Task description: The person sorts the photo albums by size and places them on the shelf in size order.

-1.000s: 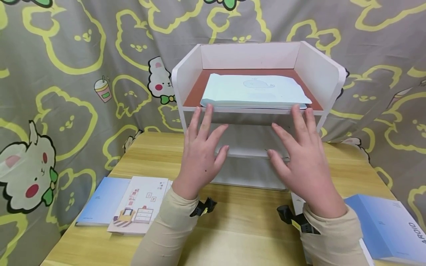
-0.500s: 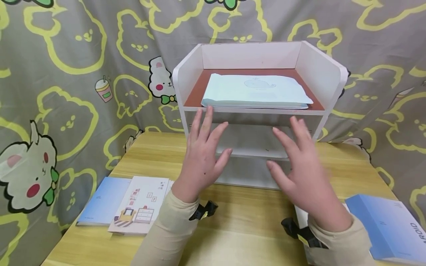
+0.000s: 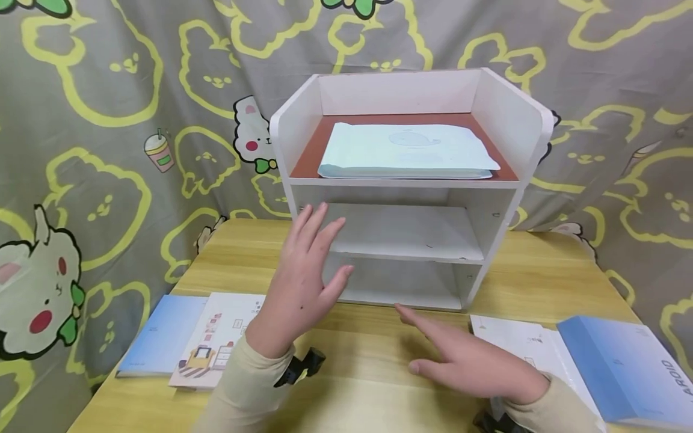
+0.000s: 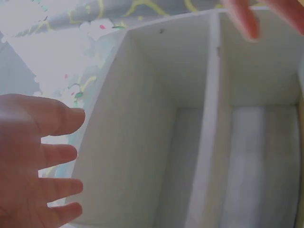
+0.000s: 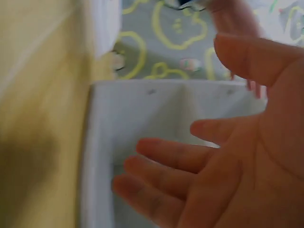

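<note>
A small white shelf unit [image 3: 527, 129] stands at the back of the table, with a brown top board. On that board lies a flat, pale blue packet [image 3: 406, 153] bearing a whale drawing. My left hand [image 3: 300, 279] hovers before the left side of the unit, fingers extended and holding nothing. Lower down, over the table, my right hand [image 3: 465, 358] is held sideways with straight fingers and spread thumb, also holding nothing. In the right wrist view, the open palm [image 5: 232, 156] faces the unit's compartments. Two bare lower shelves show in the head view.
On the left lie a blue book [image 3: 162, 334] and a white book [image 3: 211, 337] with a room drawing. On the right, a white book [image 3: 520, 337] lies partly behind my right arm, beside a thick blue book [image 3: 628, 367]. A patterned curtain [image 3: 206, 180] hangs behind the table.
Both hands have drawn away from the top board's front edge. The right hand has dropped towards the table and turned inward; the left has shifted slightly down and left. The packet stays put.
</note>
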### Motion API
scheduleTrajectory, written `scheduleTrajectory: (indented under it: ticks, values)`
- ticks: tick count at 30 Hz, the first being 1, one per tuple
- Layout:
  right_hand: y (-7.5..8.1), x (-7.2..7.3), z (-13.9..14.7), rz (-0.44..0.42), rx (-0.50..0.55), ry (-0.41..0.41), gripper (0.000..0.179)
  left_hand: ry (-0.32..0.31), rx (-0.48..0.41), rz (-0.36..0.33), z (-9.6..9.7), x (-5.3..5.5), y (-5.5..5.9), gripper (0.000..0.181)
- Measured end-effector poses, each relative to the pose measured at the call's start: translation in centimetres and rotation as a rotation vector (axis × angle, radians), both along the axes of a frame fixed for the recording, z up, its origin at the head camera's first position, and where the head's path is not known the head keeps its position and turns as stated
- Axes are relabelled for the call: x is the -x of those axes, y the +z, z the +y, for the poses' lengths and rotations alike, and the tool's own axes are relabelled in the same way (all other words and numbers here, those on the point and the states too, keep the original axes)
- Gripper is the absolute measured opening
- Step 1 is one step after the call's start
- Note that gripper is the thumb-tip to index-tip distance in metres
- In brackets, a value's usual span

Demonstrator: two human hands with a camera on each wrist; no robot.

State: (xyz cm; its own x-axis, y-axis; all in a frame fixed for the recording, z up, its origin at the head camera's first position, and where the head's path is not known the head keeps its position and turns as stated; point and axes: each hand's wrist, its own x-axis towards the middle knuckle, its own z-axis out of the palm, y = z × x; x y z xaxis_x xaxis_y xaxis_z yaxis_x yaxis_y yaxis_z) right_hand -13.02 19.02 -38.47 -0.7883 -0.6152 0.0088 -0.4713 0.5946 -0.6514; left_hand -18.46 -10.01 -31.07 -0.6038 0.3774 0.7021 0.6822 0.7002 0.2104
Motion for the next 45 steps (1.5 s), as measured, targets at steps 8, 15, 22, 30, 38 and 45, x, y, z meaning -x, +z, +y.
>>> scheduleTrajectory:
  ticks: [8,15,22,30,38,45]
  values:
    - [-3.2,0.8,-0.5,-0.057,-0.125,0.012,0.084,0.037,0.136,-0.059,-3.0,-1.6,-2.0,0.067]
    - [-3.6,1.0,-0.5,-0.033,-0.174,0.02,0.081,0.163,0.301,-0.189,-7.1,-2.1,-4.0,0.066]
    - [-3.7,1.3,-0.2,-0.052,-0.189,0.021,0.079,0.325,0.467,-0.391,-12.6,-1.7,-6.1,0.074]
    - [-3.5,1.4,0.0,-0.05,-0.179,0.02,0.078,0.457,0.524,-0.759,-17.5,-0.8,-8.8,0.098]
    - [-3.4,1.4,-0.2,-0.056,-0.186,0.023,0.077,0.445,0.483,-0.976,-19.0,-0.3,-9.3,0.105]
    - [-3.3,1.5,-0.1,-0.071,-0.202,0.019,0.076,0.462,0.515,-0.942,-18.6,-0.1,-9.4,0.104]
